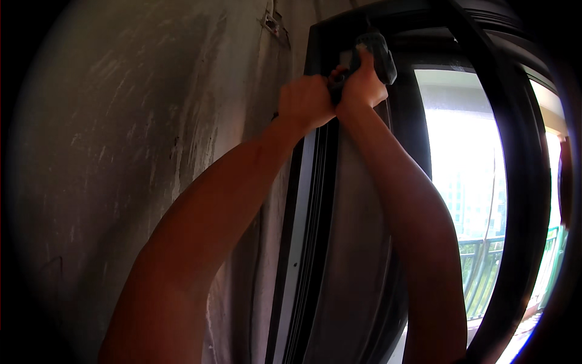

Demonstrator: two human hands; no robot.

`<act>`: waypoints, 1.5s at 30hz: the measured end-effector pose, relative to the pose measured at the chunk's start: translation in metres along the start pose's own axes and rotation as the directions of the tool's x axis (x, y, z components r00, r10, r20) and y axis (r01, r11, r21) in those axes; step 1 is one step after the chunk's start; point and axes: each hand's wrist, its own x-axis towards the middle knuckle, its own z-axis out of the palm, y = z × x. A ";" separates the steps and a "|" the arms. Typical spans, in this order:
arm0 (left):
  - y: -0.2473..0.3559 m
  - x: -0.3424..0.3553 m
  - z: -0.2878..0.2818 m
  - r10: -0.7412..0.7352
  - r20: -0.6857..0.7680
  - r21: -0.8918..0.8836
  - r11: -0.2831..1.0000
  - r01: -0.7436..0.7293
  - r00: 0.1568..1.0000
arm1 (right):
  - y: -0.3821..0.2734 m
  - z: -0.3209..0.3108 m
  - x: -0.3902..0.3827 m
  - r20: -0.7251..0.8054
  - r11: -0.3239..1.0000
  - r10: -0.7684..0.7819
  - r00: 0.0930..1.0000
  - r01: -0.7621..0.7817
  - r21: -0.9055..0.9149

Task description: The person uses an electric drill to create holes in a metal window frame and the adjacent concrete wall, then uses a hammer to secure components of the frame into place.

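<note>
Both arms reach up to a dark cordless drill (381,59) near the upper corner of a black door frame. My right hand (362,88) is wrapped round its handle, with a finger along the body. The drill's front end points up toward the frame's top bar (412,17), and a thin dark bit seems to reach it; the contact is too dark to make out. My left hand (306,102) is closed at the drill's lower end, against my right hand. Most of its fingers are hidden behind it.
A stained, bare plaster wall (133,121) stands on the left, with a small recessed box (271,23) high up. The frame's upright with a pale strip (295,242) runs down between my arms. To the right are a black post (515,121), bright glass (464,151) and a green balcony railing (482,273).
</note>
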 end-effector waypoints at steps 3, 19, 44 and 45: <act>0.004 -0.001 -0.003 -0.008 -0.006 0.017 1.000 0.008 1.000 | 0.000 -0.001 0.005 -0.007 1.000 0.029 1.000 -0.029 0.003; 0.015 0.009 -0.006 0.084 0.024 -0.059 0.995 -0.082 0.996 | -0.004 0.004 0.020 -0.025 0.979 -0.102 0.994 0.096 -0.180; -0.013 0.020 0.021 0.046 -0.087 0.125 0.992 -0.035 0.995 | 0.023 -0.001 0.024 -0.006 0.999 -0.018 1.000 0.018 0.042; -0.010 0.020 0.021 0.029 -0.038 0.093 0.995 -0.025 0.999 | 0.021 -0.003 0.025 -0.004 0.999 -0.033 0.999 0.034 0.042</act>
